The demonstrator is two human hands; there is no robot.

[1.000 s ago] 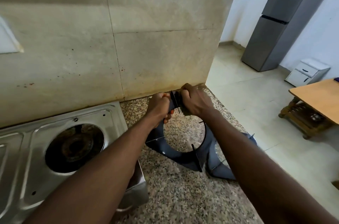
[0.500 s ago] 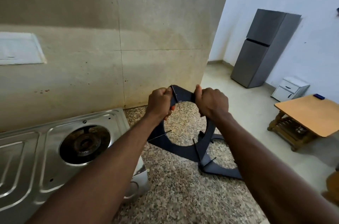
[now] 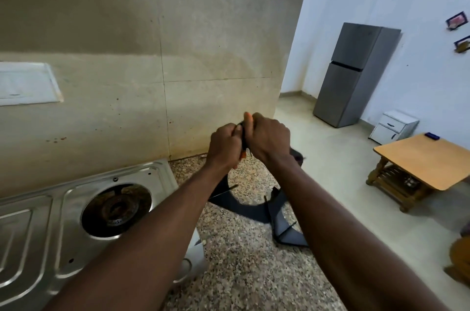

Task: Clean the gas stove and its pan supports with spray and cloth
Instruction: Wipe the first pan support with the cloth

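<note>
The left hand (image 3: 225, 144) and the right hand (image 3: 269, 139) are both curling tightly round the top edge of a dark pan support (image 3: 241, 207), knuckles almost touching. They are holding it tilted up on its lower rim over the granite countertop (image 3: 241, 272), just right of the gas stove (image 3: 50, 221). A second pan support (image 3: 288, 234) is lying flat on the counter close behind it, partly hidden by the right forearm.

The stove's right burner (image 3: 117, 209) is sitting bare in its steel well, so the stripping-down part of the job looks done on that side. The rest of the stove is running out of view to the left.

No spray bottle or cloth is showing anywhere (something orange is peeking out between the fingers, too small to identify). Judging by that, the cleaning itself is probably not yet under way. The burner well is looking brown and crusted, so spraying and wiping the steel top and both supports, then refitting them, appears to be what is left.
</note>
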